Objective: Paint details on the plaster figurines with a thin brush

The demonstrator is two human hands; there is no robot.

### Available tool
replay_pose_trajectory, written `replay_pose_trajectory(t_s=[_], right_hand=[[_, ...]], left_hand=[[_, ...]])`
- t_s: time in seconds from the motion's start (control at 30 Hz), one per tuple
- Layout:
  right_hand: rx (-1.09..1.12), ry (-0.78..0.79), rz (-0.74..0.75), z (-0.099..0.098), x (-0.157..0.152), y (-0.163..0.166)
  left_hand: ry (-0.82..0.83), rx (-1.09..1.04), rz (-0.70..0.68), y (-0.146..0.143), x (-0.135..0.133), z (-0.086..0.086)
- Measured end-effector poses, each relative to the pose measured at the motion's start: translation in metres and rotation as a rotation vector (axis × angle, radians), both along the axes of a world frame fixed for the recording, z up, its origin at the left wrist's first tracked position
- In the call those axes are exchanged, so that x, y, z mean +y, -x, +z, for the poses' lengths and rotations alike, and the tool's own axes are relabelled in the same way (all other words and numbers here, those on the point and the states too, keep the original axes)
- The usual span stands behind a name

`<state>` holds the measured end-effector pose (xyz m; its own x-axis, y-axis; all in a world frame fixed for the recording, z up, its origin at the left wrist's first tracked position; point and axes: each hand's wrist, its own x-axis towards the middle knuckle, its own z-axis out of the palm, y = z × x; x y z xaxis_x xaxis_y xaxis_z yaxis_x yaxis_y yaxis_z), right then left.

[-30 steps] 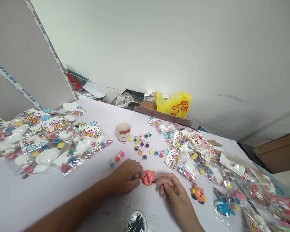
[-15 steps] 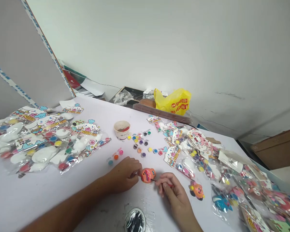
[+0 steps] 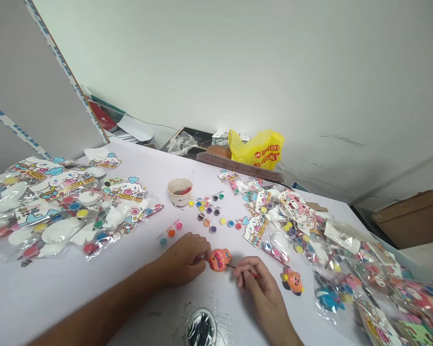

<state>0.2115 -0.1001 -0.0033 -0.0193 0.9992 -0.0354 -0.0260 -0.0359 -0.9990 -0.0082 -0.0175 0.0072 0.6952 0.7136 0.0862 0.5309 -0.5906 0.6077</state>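
Note:
A small orange figurine with pink, red and dark purple markings lies on the white table. My left hand has its fingers curled, the fingertips gripping the figurine's left edge. From the other side, my right hand pinches a thin red-handled paintbrush, whose dark tip meets the figurine's right edge. Strips of small paint pots are beyond my left hand, with more paint pots farther back. Another orange figurine lies to the right of my right hand.
Behind the paint stands a paper cup with something red in it. Bagged white figurines cover the left side; more bagged kits spread over the right. A round dark object is at the front. A yellow plastic bag sits behind the table.
The view has shifted slightly. The brush tip has moved a little along the figurine's right edge. Both hands keep nearly the same pose.

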Motion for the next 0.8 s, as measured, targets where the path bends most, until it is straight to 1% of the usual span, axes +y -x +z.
replay_pose_trajectory(t_s=[0.07,0.2,0.27,0.43,0.6,0.8], right_hand=[[-0.013,0.006,0.015,0.0,0.0,0.0],[0.024,0.039,-0.125,0.003,0.004,-0.005],[0.044,0.053,-0.153,0.005,0.005,-0.007],[0.03,0.044,-0.161,0.007,0.003,-0.009],[0.037,0.05,-0.168,0.007,0.005,-0.011],[0.044,0.064,-0.182,0.005,0.006,-0.012]], left_hand=[[-0.003,0.014,-0.004,0.0,0.0,0.0],[-0.013,0.041,-0.01,-0.001,-0.002,0.002],[-0.024,0.056,-0.012,-0.001,-0.003,0.002],[-0.053,0.092,0.023,-0.004,-0.007,0.002],[-0.023,0.11,0.052,-0.006,-0.008,0.0],[-0.037,0.106,0.098,-0.009,-0.009,-0.005]])
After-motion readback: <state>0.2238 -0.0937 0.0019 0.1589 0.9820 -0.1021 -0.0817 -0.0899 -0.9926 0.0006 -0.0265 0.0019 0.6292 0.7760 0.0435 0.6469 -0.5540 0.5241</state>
